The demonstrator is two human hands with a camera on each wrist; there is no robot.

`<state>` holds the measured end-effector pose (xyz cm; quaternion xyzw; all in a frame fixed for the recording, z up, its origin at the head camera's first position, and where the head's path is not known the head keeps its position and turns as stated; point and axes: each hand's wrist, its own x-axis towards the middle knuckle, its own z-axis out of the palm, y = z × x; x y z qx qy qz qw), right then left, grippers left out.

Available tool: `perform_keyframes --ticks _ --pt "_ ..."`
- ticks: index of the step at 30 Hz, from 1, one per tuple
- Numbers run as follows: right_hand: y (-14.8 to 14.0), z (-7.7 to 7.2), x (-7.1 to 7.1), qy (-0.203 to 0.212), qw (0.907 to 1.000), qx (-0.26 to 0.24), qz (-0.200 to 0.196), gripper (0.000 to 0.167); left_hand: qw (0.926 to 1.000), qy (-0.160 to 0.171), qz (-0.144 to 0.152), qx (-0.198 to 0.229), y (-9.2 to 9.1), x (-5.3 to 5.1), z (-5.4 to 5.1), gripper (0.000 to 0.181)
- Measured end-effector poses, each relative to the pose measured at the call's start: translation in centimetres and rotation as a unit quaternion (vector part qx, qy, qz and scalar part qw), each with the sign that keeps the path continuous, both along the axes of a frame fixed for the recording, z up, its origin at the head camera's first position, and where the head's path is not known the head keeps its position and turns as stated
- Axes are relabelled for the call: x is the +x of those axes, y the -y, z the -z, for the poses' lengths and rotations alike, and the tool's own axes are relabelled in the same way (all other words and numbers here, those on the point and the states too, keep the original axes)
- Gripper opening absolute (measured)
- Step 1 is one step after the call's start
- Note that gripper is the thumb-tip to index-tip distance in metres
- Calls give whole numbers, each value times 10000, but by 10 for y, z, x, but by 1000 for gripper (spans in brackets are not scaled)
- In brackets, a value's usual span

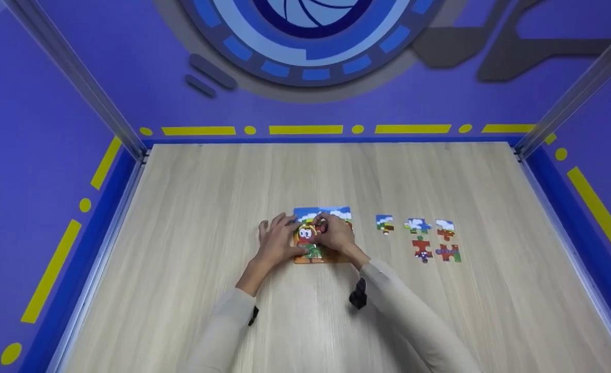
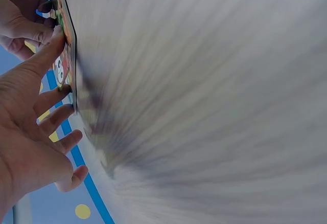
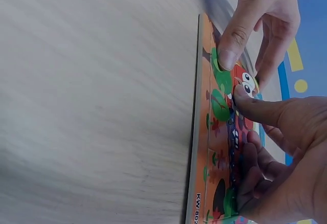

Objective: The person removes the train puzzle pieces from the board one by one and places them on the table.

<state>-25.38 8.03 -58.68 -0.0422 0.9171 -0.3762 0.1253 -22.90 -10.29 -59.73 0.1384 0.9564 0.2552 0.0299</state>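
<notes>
A jigsaw puzzle in a flat tray (image 1: pixel 350 209) lies on the table, its picture showing a red character with big eyes. My left hand (image 1: pixel 274 242) is at its left side, the thumb touching the green part near the lower edge and other fingertips at the edge, as the left wrist view shows. Over the middle of the picture, my right hand (image 1: pixel 338 235) pinches a red puzzle piece (image 1: pixel 321 226) between thumb and curled fingers, low against the tray. My right fingers hide much of that piece and the right half of the picture.
Several loose puzzle pieces lie right of the tray: one with a blue top (image 1: pixel 384 221), a cloud piece (image 1: pixel 418 225), another cloud piece (image 1: pixel 445 227) and red ones (image 1: pixel 422 248) below. Blue walls (image 1: pixel 305 114) with yellow marks enclose the wooden table (image 1: pixel 207 181).
</notes>
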Motion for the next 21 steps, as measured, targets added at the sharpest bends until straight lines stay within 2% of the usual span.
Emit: perform_keyframes --ticks 7,12,21 --pt "-1 0 1 -115 9995 -277 99 29 9999 58 -58 -105 -3 -3 -1 75" --pt "-3 1 0 -128 9974 -693 116 22 10000 -24 -50 -39 -4 -4 -3 74" --pt "-8 5 1 -14 9913 -1306 -130 19 9998 -49 -39 -173 -3 -1 -1 74"
